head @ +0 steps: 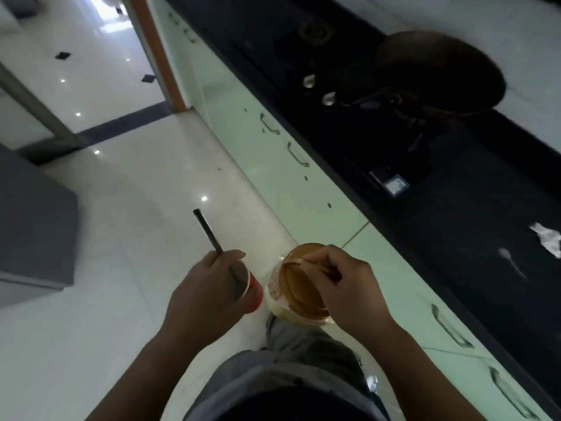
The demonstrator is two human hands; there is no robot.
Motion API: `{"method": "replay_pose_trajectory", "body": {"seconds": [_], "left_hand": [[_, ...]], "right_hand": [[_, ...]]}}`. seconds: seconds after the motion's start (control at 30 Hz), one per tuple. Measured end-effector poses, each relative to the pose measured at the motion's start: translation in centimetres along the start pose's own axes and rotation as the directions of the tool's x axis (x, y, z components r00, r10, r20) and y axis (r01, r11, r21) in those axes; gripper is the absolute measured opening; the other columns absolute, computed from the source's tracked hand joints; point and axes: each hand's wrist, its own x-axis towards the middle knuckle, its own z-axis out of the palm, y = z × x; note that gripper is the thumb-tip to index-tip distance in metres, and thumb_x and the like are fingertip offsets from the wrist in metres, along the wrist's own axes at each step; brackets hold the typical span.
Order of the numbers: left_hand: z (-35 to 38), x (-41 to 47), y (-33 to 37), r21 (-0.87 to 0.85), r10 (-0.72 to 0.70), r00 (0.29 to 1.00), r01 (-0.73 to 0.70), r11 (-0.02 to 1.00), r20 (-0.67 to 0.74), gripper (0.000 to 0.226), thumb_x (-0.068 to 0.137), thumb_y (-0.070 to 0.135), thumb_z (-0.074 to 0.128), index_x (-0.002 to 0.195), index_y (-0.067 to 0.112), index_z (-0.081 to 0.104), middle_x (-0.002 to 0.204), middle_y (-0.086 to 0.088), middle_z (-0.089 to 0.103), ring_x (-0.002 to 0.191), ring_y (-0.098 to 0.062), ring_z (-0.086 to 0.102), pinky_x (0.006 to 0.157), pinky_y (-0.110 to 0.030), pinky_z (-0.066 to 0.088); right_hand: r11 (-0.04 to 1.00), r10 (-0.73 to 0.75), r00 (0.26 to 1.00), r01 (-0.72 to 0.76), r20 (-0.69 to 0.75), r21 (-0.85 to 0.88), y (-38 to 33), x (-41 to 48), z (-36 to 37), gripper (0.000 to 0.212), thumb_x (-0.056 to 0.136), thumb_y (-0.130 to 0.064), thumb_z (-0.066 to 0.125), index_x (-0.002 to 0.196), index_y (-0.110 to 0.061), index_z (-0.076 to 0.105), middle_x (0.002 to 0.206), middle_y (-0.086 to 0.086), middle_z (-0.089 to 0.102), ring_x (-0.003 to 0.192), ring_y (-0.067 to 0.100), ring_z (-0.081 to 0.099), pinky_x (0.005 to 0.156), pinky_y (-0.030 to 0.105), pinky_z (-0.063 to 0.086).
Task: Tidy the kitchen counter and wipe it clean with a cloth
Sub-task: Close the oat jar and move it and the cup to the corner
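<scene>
Room: a white tiled floor (121,208) is filling the left of the view. A dark counter (455,208) is running along the right, above pale green cabinet fronts (273,153). The person is standing off the counter with both hands occupied over the floor.

The left hand (209,287) is curling round a red cup (249,288). A dark straw (208,230) is sticking up and away from that grip, past the thumb. The right hand (343,281), just beside it, is curling over the top of a clear tub (291,287) with brownish contents. Its fingertips are pinching something thin and tan at the rim. Cup and tub are sitting almost together between the two grips.

Judged step: tidying, with rubbish in hand and wiping not yet begun. Beyond the right grip, crumpled white paper (548,240) and a white spoon (510,259) are lying on the counter. A dark wok (440,71) is sitting farther off.

The next move probably calls for a bin, with both containers kept upright against spills. After that come the paper, the spoon and a cloth.

Unclear:
- No bin or cloth is showing.
- The tub's underside is hiding beneath the hand.
- The tan item is unidentifiable.
- The counter is reading dim and blurred.
</scene>
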Motion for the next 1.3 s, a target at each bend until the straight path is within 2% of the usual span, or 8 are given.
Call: {"method": "replay_pose_trajectory", "body": {"seconds": [0.07, 0.2, 0.37, 0.47, 0.63, 0.73, 1.0, 1.3], "left_hand": [[-0.8, 1.1, -1.6, -0.017, -0.077, 0.996, 0.076, 0.997, -0.036, 0.055, 0.071, 0.044, 0.072, 0.119, 0.023, 0.054, 0.121, 0.000, 0.058, 0.085, -0.008, 0.047, 0.063, -0.015, 0.039], [-2.2, 5.3, -4.5, -0.048, -0.204, 0.978, 0.202, 0.978, -0.033, 0.064, 0.074, 0.054, 0.065, 0.128, 0.028, 0.044, 0.126, 0.002, 0.054, 0.092, -0.008, 0.047, 0.075, -0.023, 0.049], [-6.1, 12.5, -7.6, -0.050, -0.248, 0.967, 0.246, 0.968, -0.048, 0.070, 0.070, 0.065, 0.055, 0.128, 0.027, 0.044, 0.128, 0.001, 0.053, 0.093, -0.009, 0.046, 0.073, -0.023, 0.047], [-8.2, 16.0, -9.9, -0.092, -0.277, 0.956, 0.268, 0.959, -0.101, 0.078, 0.065, 0.073, 0.048, 0.127, 0.025, 0.046, 0.126, -0.001, 0.055, 0.095, -0.011, 0.048, 0.075, -0.026, 0.049], [-11.7, 20.2, -14.3, -0.147, -0.372, 0.914, 0.350, 0.925, -0.163, 0.073, 0.064, 0.065, 0.053, 0.125, 0.024, 0.048, 0.123, 0.000, 0.055, 0.095, -0.011, 0.048, 0.072, -0.023, 0.046], [-13.5, 24.0, -17.5, -0.155, -0.398, 0.902, 0.374, 0.914, -0.170, 0.070, 0.067, 0.063, 0.057, 0.125, 0.025, 0.048, 0.123, 0.000, 0.056, 0.094, -0.010, 0.048, 0.074, -0.025, 0.048], [-21.6, 39.1, -28.0, -0.075, -0.280, 0.952, 0.272, 0.959, -0.126, 0.072, 0.068, 0.060, 0.066, 0.127, 0.024, 0.047, 0.126, -0.004, 0.056, 0.097, -0.013, 0.052, 0.073, -0.023, 0.047], [-30.0, 54.1, -32.5, -0.040, -0.217, 0.965, 0.214, 0.976, -0.149, 0.067, 0.071, 0.054, 0.067, 0.128, 0.029, 0.044, 0.127, 0.000, 0.052, 0.096, -0.011, 0.044, 0.065, -0.020, 0.042]], "right_hand": [[1.000, -0.005, 0.999, 0.005, 0.048, 0.005, -0.8, 2.7, 1.3, 0.009, 0.086, -0.038, 0.060, 0.093, -0.038, 0.056, 0.094, -0.021, 0.060, 0.085, 0.001, 0.054, 0.076, 0.016, 0.046], [1.000, -0.027, 0.995, 0.025, 0.101, 0.018, -2.1, 9.1, 3.0, 0.011, 0.086, -0.037, 0.059, 0.095, -0.036, 0.054, 0.094, -0.021, 0.058, 0.082, -0.004, 0.052, 0.078, 0.015, 0.044], [0.997, -0.069, 0.989, 0.064, 0.130, 0.049, -4.9, 17.5, 4.8, 0.013, 0.086, -0.036, 0.059, 0.098, -0.033, 0.057, 0.096, -0.020, 0.060, 0.087, -0.002, 0.054, 0.082, 0.016, 0.045], [0.990, -0.137, 0.977, 0.128, 0.163, 0.064, -7.3, 22.4, 6.3, 0.010, 0.085, -0.034, 0.061, 0.094, -0.031, 0.058, 0.089, -0.021, 0.060, 0.083, -0.005, 0.054, 0.076, 0.012, 0.044], [0.983, -0.180, 0.958, 0.170, 0.222, 0.063, -11.2, 30.4, 9.0, 0.006, 0.085, -0.031, 0.062, 0.091, -0.029, 0.061, 0.084, -0.014, 0.063, 0.081, -0.006, 0.057, 0.066, 0.005, 0.044], [0.985, -0.165, 0.956, 0.149, 0.241, 0.085, -13.5, 35.7, 10.9, 0.009, 0.084, -0.029, 0.064, 0.091, -0.030, 0.059, 0.087, -0.024, 0.058, 0.078, -0.010, 0.054, 0.066, 0.005, 0.042], [0.991, -0.121, 0.969, 0.105, 0.214, 0.083, -21.2, 49.4, 19.0, 0.012, 0.082, -0.031, 0.066, 0.092, -0.032, 0.059, 0.092, -0.022, 0.059, 0.086, -0.007, 0.051, 0.075, 0.011, 0.042], [0.974, -0.149, 0.989, 0.149, -0.011, 0.168, -29.7, 64.2, 19.6, 0.015, 0.084, -0.029, 0.064, 0.097, -0.027, 0.060, 0.091, -0.027, 0.056, 0.084, -0.007, 0.052, 0.074, 0.012, 0.043]]}}
